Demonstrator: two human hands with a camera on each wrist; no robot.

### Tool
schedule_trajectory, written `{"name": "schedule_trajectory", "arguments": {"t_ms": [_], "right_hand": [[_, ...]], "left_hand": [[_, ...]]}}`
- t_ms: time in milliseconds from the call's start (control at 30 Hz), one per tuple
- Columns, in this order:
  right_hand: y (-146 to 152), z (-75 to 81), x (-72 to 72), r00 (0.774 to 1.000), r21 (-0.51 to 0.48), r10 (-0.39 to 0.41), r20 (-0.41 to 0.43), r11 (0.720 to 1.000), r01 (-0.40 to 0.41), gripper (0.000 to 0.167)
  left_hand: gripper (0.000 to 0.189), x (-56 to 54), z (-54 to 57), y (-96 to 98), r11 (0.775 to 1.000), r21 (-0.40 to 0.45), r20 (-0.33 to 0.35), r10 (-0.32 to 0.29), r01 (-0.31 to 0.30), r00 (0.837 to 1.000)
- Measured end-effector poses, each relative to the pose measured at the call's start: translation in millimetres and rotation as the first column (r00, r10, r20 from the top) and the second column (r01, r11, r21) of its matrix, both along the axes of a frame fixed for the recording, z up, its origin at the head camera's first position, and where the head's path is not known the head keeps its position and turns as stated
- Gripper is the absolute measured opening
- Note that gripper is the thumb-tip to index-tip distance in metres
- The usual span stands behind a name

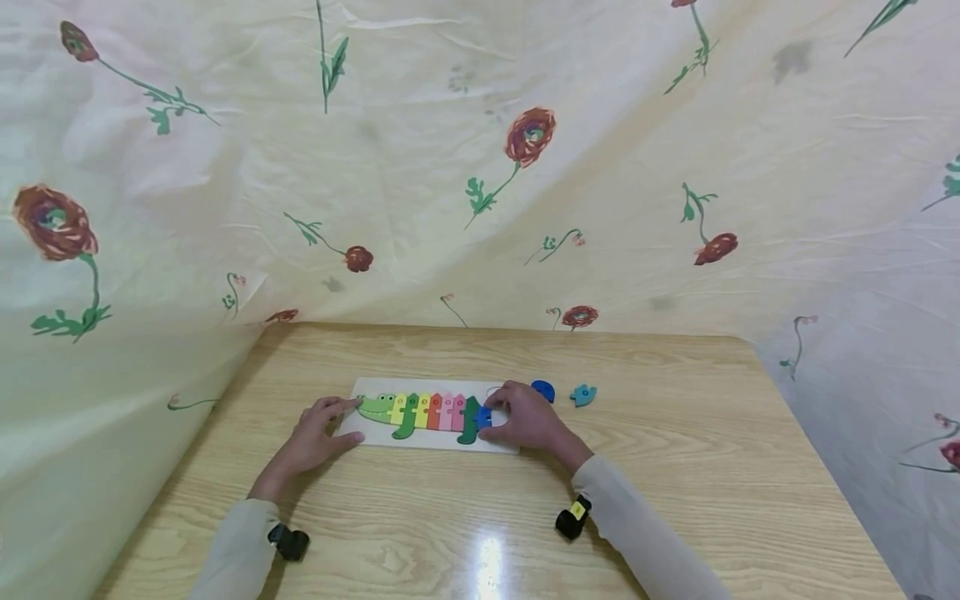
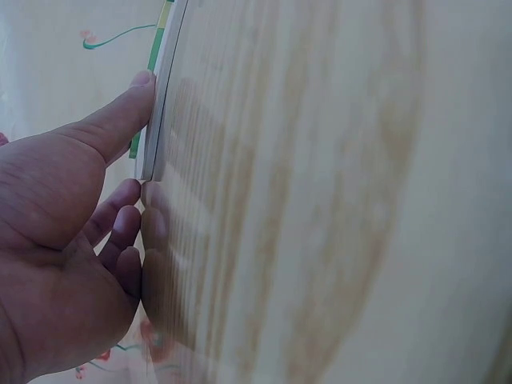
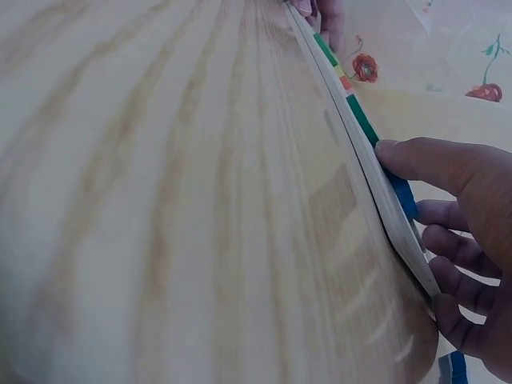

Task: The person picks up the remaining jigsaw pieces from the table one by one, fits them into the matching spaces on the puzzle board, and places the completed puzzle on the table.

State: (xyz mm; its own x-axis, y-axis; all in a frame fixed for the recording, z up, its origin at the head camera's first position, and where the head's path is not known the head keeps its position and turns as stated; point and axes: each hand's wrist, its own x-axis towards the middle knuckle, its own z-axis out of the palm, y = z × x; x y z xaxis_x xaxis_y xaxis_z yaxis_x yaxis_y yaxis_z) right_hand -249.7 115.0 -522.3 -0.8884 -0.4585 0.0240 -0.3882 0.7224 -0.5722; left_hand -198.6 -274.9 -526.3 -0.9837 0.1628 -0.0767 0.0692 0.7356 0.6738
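A white puzzle board (image 1: 431, 440) lies on the table, carrying a crocodile (image 1: 377, 407) of green, yellow, orange, pink and dark green pieces. My right hand (image 1: 528, 417) pinches a blue puzzle piece (image 1: 484, 417) between thumb and fingers, at the board's right part beside the dark green piece. The right wrist view shows the thumb against this blue piece (image 3: 402, 194), low on the board. At the board's left end, my left hand (image 1: 318, 437) rests with index finger touching the snout and thumb near the lower edge. Its fingers are loosely spread.
Just beyond my right hand lie a dark blue rounded piece (image 1: 543, 390) and a lighter blue piece (image 1: 583, 395). The wooden table (image 1: 420, 517) is bordered at the back and sides by a flowered cloth (image 1: 420, 167). Each wrist wears a small black camera.
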Motion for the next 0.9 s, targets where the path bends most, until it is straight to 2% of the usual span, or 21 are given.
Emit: {"name": "schedule_trajectory", "arguments": {"t_ms": [567, 700, 900], "right_hand": [[6, 8.2, 0.2, 1.0, -0.038, -0.008, 0.004, 0.999, 0.008, 0.042], [18, 17.7, -1.4, 0.999, -0.047, -0.033, -0.034, 0.998, 0.031, 0.041], [44, 45.6, -2.5, 0.993, -0.091, -0.023, -0.113, 0.996, 0.012, 0.045]], "left_hand": [[0.066, -0.5, -1.4, -3.2, 1.0, -0.007, 0.008, -0.005, 0.005, 1.0], [0.066, -0.2, -1.5, -3.0, 1.0, -0.012, 0.009, -0.002, 0.002, 1.0], [0.065, -0.2, -2.0, -2.9, 1.0, -0.009, 0.004, 0.002, -0.002, 1.0]]}}
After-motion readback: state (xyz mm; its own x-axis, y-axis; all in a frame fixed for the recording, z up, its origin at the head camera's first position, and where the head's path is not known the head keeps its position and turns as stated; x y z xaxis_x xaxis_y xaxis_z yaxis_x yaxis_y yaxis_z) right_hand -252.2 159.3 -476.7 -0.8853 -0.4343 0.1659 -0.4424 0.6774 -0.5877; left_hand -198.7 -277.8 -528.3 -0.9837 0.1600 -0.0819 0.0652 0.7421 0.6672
